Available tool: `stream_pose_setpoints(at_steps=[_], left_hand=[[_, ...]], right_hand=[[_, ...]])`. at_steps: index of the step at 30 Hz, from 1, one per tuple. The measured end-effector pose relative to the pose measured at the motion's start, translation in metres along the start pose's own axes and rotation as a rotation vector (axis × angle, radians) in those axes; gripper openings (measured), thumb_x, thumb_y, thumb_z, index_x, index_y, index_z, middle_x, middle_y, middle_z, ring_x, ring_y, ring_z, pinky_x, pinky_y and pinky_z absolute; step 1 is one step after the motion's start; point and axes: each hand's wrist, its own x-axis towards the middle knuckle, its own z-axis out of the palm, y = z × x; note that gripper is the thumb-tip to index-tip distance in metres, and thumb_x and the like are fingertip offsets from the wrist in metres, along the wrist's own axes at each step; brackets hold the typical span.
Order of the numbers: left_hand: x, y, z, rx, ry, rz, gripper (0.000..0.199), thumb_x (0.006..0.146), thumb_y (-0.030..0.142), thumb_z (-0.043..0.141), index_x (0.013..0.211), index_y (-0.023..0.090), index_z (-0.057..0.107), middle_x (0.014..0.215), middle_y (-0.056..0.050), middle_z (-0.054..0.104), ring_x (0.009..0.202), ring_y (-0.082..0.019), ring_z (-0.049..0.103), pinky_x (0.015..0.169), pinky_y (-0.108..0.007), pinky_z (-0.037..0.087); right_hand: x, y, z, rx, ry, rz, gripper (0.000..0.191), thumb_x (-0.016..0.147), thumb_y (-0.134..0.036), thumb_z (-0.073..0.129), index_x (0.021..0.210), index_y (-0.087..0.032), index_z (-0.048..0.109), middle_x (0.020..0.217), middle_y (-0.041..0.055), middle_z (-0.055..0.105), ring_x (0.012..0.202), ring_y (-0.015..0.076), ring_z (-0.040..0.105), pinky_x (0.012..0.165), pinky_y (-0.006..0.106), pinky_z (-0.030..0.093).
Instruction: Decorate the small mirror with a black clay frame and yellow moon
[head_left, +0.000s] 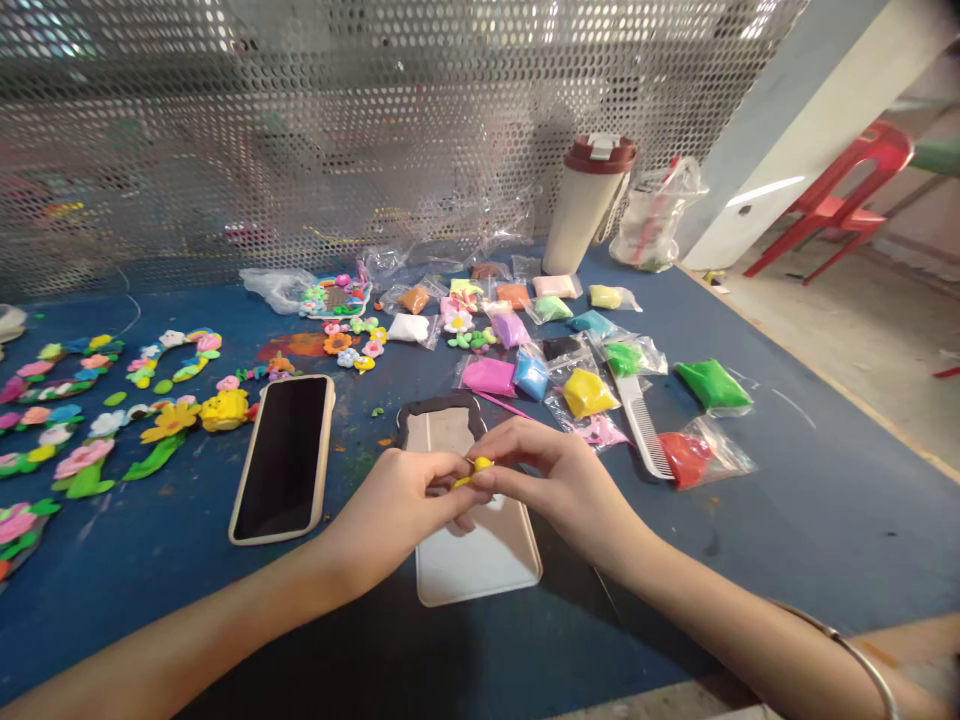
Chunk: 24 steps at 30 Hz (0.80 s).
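Between the fingertips of both hands is a small piece of yellow modelling clay [482, 464]. My left hand [409, 490] is closed, its thumb and fingers pinching the lower left side of the clay. From the right, my right hand [536, 460] pinches the same piece with thumb and forefinger. Directly beneath them lies a white flat panel [480, 560], whose upper part is a grey area edged with black clay [439, 405]. The hands cover the panel's middle. A bag of yellow clay [589, 392] lies just beyond my right hand.
A phone [283, 460] lies left of the panel, near several clay flower pieces [171, 420]. To the right are a white comb [646, 430], a red clay bag [686, 458] and a green one [712, 385]. A tumbler [585, 210] stands before the perforated metal screen [300, 150].
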Motion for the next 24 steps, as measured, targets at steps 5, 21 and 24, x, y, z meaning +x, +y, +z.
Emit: stream_pose_setpoints(at_steps=[5, 21, 24], left_hand=[[0.0022, -0.002, 0.0026, 0.02, -0.015, -0.026, 0.017, 0.08, 0.032, 0.064, 0.082, 0.016, 0.069, 0.069, 0.0, 0.069, 0.072, -0.018, 0.068, 0.069, -0.025, 0.046], [0.0056, 0.0041, -0.0035, -0.215, -0.012, -0.045, 0.032, 0.082, 0.042, 0.063, 0.091, 0.011, 0.066, 0.076, -0.005, 0.07, 0.06, -0.014, 0.064, 0.055, -0.021, 0.046], [0.0051, 0.0039, -0.0034, -0.24, -0.021, -0.05, 0.037, 0.08, 0.043, 0.066, 0.099, 0.011, 0.065, 0.076, -0.005, 0.07, 0.06, -0.015, 0.065, 0.055, -0.022, 0.047]], right_hand=[[-0.0024, -0.0054, 0.0023, -0.182, 0.032, -0.049, 0.012, 0.081, -0.024, 0.067, 0.073, -0.016, 0.069, 0.079, 0.0034, 0.064, 0.077, 0.0162, 0.061, 0.071, 0.03, 0.046], [-0.0014, -0.0005, 0.0012, 0.025, -0.039, -0.01, 0.027, 0.092, -0.037, 0.052, 0.1, -0.02, 0.072, 0.094, 0.0031, 0.069, 0.086, 0.0154, 0.062, 0.077, 0.026, 0.047], [-0.0021, -0.0017, 0.0012, -0.068, -0.017, -0.085, 0.03, 0.096, -0.035, 0.045, 0.104, -0.024, 0.072, 0.107, 0.0025, 0.068, 0.101, 0.0152, 0.06, 0.087, 0.026, 0.044]])
